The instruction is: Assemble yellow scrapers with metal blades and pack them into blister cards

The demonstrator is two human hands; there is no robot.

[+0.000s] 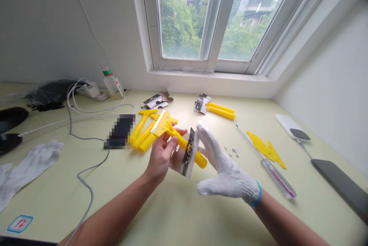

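1. Yellow scraper [175, 138] sits in mid-air above the table's centre, blade end pointing to about ten o'clock and handle end to about four o'clock, with a printed card sleeve [189, 154] wrapped around the handle.
2. Left hand [161, 154] is bare; its fingers curl closed on the handle just behind the blade, which seems to steady the tool while the sleeve is worked.
3. Right hand [222, 163] wears a white knit glove; it is spread open and flat, fingers pointing to eleven o'clock, close beside the sleeve. I cannot tell whether it touches the card.
4. At ten o'clock from the hands lies a heap of more yellow scrapers [143, 131], and at twelve o'clock a packaged pair [217, 108].
5. At three o'clock lie a screwdriver [267, 163], small loose screws [231, 151] and flat yellow blade covers [266, 147], kept within reach.
6. A spare white glove [28, 165] rests at nine o'clock on the pale green table [172, 215].
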